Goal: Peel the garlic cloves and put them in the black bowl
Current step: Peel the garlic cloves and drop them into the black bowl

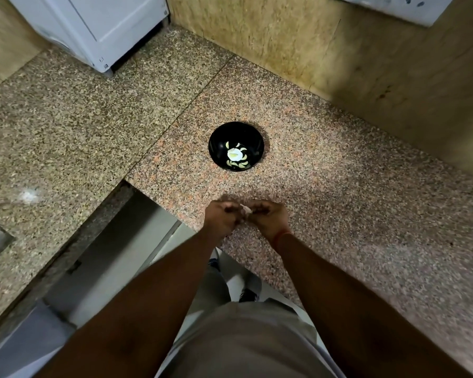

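**Peeling a small, slippery clove between two sets of fingers**

Working close together over the near edge of the counter [339,186], the left hand [221,219] and right hand [268,218] both have their fingers curled in, pinching a pale garlic clove [245,209] between them. Only a sliver of it shows, so how much skin remains cannot be told.

The clove looks tiny and light, firm at the core with a thin papery skin that should tear and flake easily. Once bare it will likely be smooth and a little sticky, apt to slip from a loose pinch. A hold across its sides with one hand, while the other picks at the tip or root end, seems best.

The black bowl [216,137] sits further off on the counter, well apart from the hands, already holding several peeled cloves [241,165] around a white patch at its bottom.
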Demonstrator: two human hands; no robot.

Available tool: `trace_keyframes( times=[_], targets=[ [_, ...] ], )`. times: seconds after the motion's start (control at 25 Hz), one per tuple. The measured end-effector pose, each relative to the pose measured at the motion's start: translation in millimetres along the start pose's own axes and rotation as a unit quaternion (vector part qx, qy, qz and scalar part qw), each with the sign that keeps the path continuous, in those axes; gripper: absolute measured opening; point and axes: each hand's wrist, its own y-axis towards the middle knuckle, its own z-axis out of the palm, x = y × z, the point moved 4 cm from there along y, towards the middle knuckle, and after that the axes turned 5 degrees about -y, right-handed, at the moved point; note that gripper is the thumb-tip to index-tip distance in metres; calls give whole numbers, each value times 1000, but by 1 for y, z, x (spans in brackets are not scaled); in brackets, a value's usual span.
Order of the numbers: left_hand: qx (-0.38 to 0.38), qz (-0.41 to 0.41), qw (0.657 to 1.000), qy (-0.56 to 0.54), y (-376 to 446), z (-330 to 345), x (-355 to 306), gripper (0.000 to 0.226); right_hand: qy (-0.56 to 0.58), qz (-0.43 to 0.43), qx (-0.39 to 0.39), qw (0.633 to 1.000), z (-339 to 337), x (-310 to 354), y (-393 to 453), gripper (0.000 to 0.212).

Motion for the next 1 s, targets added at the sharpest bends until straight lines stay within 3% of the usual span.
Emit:
trace_keyframes(
  times=[0.16, 0.48, 0.8, 1.0],
  targets=[
    [-33, 7, 999, -30, -8, 4, 6, 11, 87, 48, 43, 994, -6, -1, -10, 31],
    [-56, 106, 993, 16, -17, 15, 2, 6, 110, 37, 35, 993, -8, -5, -13, 30],
    [-68, 187, 973, 118, -20, 17, -3, 35, 92, 37, 30, 995, -6, -10, -8, 15],
    [-116, 143, 980, 80, -20, 27, 0, 11, 135, 65, 44, 988, -9, -9, -7, 21]
  ],
)
